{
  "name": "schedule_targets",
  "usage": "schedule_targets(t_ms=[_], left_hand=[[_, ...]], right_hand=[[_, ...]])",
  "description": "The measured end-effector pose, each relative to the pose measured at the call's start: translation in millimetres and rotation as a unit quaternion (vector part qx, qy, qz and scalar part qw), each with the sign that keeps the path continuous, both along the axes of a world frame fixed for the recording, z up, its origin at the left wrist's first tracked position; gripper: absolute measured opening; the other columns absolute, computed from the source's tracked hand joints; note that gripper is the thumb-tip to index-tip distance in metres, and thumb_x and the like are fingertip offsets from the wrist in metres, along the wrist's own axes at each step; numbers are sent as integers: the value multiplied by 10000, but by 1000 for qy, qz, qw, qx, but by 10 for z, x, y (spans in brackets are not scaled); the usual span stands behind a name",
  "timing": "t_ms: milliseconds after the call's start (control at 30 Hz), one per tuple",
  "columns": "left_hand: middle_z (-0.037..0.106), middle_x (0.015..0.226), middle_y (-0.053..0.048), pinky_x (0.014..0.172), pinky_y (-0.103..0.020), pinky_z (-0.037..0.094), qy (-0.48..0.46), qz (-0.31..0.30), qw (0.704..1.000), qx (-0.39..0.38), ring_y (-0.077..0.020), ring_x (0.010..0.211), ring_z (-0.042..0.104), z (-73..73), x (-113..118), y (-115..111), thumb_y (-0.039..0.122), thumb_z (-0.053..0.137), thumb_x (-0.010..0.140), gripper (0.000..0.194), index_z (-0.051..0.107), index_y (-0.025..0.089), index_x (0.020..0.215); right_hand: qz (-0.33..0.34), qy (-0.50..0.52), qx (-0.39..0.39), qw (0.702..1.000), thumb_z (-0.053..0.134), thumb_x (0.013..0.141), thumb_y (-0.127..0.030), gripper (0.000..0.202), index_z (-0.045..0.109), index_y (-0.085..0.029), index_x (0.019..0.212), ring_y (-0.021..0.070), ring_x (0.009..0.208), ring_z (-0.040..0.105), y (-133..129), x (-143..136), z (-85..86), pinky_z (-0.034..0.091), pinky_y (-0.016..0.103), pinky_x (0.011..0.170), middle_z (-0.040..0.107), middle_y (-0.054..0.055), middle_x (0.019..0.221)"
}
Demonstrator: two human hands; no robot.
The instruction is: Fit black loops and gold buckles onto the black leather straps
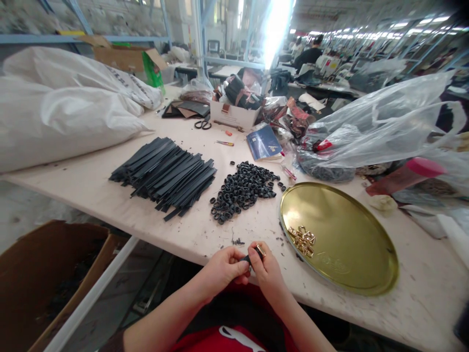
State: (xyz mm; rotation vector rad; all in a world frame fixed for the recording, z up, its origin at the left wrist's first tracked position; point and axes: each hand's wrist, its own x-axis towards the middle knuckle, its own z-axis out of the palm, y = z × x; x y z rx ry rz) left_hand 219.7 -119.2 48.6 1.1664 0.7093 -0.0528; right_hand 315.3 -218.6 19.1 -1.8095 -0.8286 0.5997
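Close together at the table's front edge, both my hands are closed on small parts. My left hand (230,264) pinches a dark strap (250,257), partly covered by the fingers. Between the thumb and fingers of my right hand (266,266) shows a gold-coloured buckle (260,250), against the strap. Several similar gold buckles (303,241) lie on the left side of a round gold tray (361,244). Beyond my hands sits a heap of small black loops (245,188). A stack of flat black strips (164,173) lies to its left.
A white sack (66,110) covers the table's left back. Scissors (202,125), a blue booklet (264,143) and a filled white box (234,116) are farther back. Clear plastic bags (381,127) and a pink-lidded bottle (406,176) crowd the right. An open carton (54,244) stands below left.
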Motion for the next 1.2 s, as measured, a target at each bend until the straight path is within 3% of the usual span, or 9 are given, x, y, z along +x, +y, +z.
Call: schedule_targets(t_ms=[100,333,567,633,800,967,1100,1200], left_hand=[[619,623,20,569,-225,417,7,-23,1000,-1,-104,547,563,14,-36,36,285,611,650,240,533,130,815],[633,668,-4,603,-238,434,0,-53,999,1,-119,604,588,29,-87,41,244,558,679,263,555,119,910],[645,692,-2,612,-235,441,-25,-93,995,17,-131,632,609,12,-159,-4,209,551,699,251,566,136,939],[648,712,-4,619,-233,441,-32,-110,993,21,-131,647,610,21,-182,-20,188,543,699,259,568,140,953],[634,698,-9,607,-231,437,-22,-124,990,61,-138,644,600,10,-219,-77,155,533,693,258,574,131,947],[637,731,-28,619,-227,435,-42,-114,992,26,-142,680,596,15,-246,-8,247,567,709,375,517,122,1059],[623,688,-18,520,-188,400,8,-206,976,69,-101,559,552,57,-289,97,286,498,742,212,599,122,831],[565,540,18,446,-167,325,45,-215,967,128,-65,429,450,15,-303,115,308,443,763,251,576,129,647]], right_hand=[[71,39,-25,996,406,844,-341,151,459,-201,826,125,563,459,-81,39,40,363,236,528,465,-40,621],[78,-10,-54,995,355,873,-341,151,419,-204,866,130,560,439,-179,-46,54,339,255,544,461,-38,618],[154,149,-30,976,364,877,-367,168,404,-213,826,116,567,435,-240,14,158,339,232,529,458,-47,626],[164,169,-42,971,373,871,-368,171,414,-211,818,118,580,433,-254,26,180,340,232,535,455,-47,629],[184,81,-94,975,432,848,-307,121,454,-204,788,132,654,436,-294,-6,189,345,250,602,492,-31,673],[160,153,-36,975,383,868,-332,131,431,-210,869,123,601,449,-319,-92,87,354,240,555,483,-36,648],[100,98,-16,990,378,870,-345,173,443,-199,937,121,577,439,-305,-136,-5,352,239,535,452,-35,645],[103,52,-22,993,379,870,-325,168,470,-191,916,120,574,435,-286,-132,-16,359,241,542,454,-29,646]])
